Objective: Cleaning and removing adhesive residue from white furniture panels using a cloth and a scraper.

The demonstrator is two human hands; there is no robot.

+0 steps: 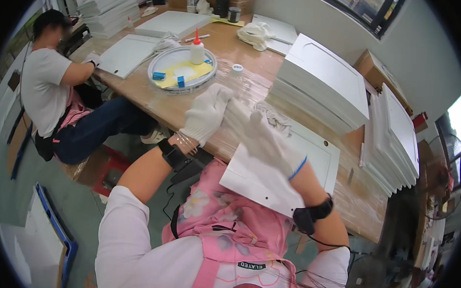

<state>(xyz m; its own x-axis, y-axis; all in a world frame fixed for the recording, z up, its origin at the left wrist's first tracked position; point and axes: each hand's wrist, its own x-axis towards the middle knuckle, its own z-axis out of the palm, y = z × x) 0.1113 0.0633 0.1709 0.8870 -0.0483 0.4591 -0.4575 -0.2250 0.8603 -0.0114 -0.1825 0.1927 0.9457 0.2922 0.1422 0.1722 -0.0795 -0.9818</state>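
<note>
Both my hands wear white knit gloves and are raised over the near edge of the table. My left hand is closed, its fingers curled beside the fingertips of my right hand. What it holds, if anything, is hidden. My right hand is a little blurred; its fingers are stretched out toward the left and its thumb stands apart. Beneath it lies a white panel with small holes near its edges. A crumpled whitish cloth rests at the panel's far side, just behind my right hand.
A round tray holds a red-tipped glue bottle, a yellow sheet and small blue blocks. Stacks of white panels stand at the right. At the left, a seated co-worker has a hand at another panel. Plastic film covers the table.
</note>
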